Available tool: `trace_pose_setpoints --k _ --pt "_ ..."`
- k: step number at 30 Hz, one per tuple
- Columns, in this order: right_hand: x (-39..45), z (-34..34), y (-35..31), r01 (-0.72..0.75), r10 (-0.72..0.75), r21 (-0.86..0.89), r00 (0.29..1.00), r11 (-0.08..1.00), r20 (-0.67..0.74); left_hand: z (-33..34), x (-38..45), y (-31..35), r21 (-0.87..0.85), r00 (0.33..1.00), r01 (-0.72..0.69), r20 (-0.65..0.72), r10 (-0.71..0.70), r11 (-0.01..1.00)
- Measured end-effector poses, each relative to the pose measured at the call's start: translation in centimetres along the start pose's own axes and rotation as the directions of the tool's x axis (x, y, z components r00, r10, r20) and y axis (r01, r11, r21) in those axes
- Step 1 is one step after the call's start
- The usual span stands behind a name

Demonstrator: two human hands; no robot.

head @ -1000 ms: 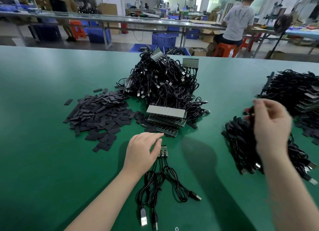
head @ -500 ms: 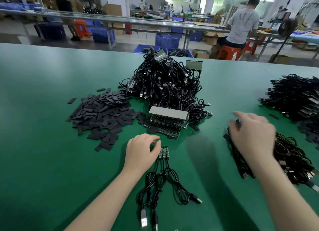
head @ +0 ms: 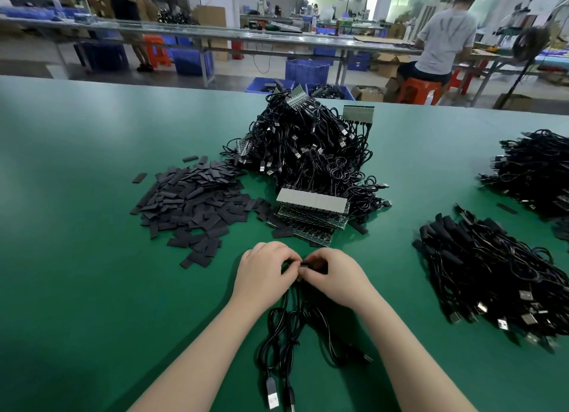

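Both hands meet near the front middle of the green table (head: 77, 257). My left hand (head: 264, 270) and my right hand (head: 335, 276) pinch a small strip of circuit boards (head: 305, 265) between their fingertips; most of the strip is hidden by the fingers. Black USB cables (head: 283, 334) run from the strip toward me and end in metal plugs near the table's front edge.
A heap of flat black sleeves (head: 197, 205) lies to the left. Behind the hands sits a stack of board strips (head: 311, 211) against a large tangle of cables (head: 308, 147). Finished cables (head: 492, 273) lie at the right, another pile (head: 538, 171) beyond.
My right hand has left the cable pile on the right and come in to the middle, where it now pinches the board strip together with my left hand.
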State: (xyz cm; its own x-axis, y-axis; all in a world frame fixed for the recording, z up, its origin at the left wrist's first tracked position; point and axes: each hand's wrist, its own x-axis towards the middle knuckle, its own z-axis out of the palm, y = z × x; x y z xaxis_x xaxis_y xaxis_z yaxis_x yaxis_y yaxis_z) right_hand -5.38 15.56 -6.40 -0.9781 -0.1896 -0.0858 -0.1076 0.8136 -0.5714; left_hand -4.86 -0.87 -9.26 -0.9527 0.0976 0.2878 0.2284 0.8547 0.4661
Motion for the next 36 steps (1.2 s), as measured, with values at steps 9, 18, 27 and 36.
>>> trace_pose_setpoints --k 9,18,27,36 --pt "-0.5 0.6 1.2 0.138 -0.002 0.654 0.979 0.744 -0.205 -1.2 -0.2 -0.3 -0.490 0.980 0.197 0.116 -0.160 0.849" --pt "-1.2 1.8 0.9 0.156 0.063 0.581 0.939 0.799 -0.339 -1.4 -0.1 -0.3 -0.539 0.976 0.214 0.153 -0.155 0.815" --pt "-1.2 1.5 0.9 0.172 0.025 0.559 0.945 0.811 -0.327 -1.5 0.0 -0.2 -0.520 0.969 0.235 0.186 -0.159 0.821" --pt "-1.1 1.5 0.9 0.188 0.001 0.519 0.940 0.834 -0.341 -1.7 0.0 0.0 -0.512 0.965 0.242 0.213 -0.151 0.825"
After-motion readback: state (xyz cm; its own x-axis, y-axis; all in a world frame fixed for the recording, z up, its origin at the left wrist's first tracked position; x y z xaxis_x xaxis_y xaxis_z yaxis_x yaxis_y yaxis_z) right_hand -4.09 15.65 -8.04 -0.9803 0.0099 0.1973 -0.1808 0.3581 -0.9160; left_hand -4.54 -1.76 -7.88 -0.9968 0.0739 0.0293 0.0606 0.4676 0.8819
